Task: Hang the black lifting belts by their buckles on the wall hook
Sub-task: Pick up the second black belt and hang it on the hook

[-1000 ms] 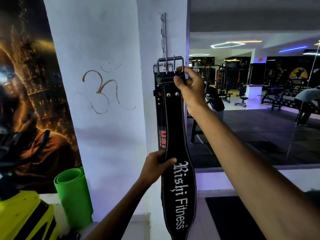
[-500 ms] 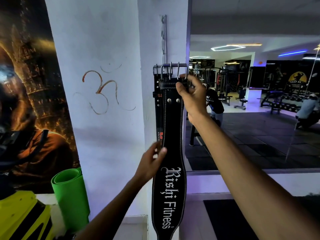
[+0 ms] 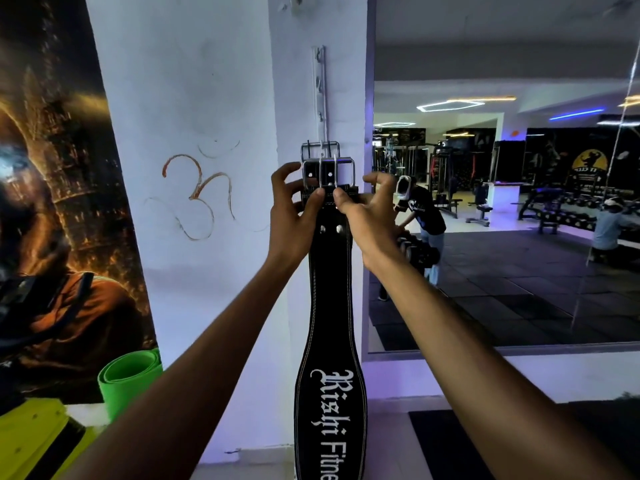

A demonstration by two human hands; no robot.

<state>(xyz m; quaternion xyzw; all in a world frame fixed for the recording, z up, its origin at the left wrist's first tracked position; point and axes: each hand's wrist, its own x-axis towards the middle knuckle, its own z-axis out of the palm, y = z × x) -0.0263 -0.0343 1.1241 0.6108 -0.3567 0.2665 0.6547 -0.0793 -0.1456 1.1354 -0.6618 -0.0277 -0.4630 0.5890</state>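
A black lifting belt [image 3: 330,306] with white "Rishi Fitness" lettering hangs down the white pillar. Its steel buckle [image 3: 328,172] sits just below the vertical metal hook strip [image 3: 320,88] on the pillar. A second buckle [image 3: 320,147] shows right behind and above it, its belt hidden by the front one. My left hand [image 3: 294,213] grips the belt's top at the left, thumb on the strap under the buckle. My right hand [image 3: 369,209] pinches the same top edge from the right.
A rolled green mat [image 3: 130,382] and yellow equipment [image 3: 38,441] stand at the lower left under a dark poster [image 3: 62,220]. A wall mirror [image 3: 502,220] to the right reflects the gym, weight machines and people. A dark floor mat [image 3: 450,445] lies below.
My left hand let go of the belt's middle and rose to the buckle end. Both hands now hold the top of the front belt, whose buckle is lower than the one behind.
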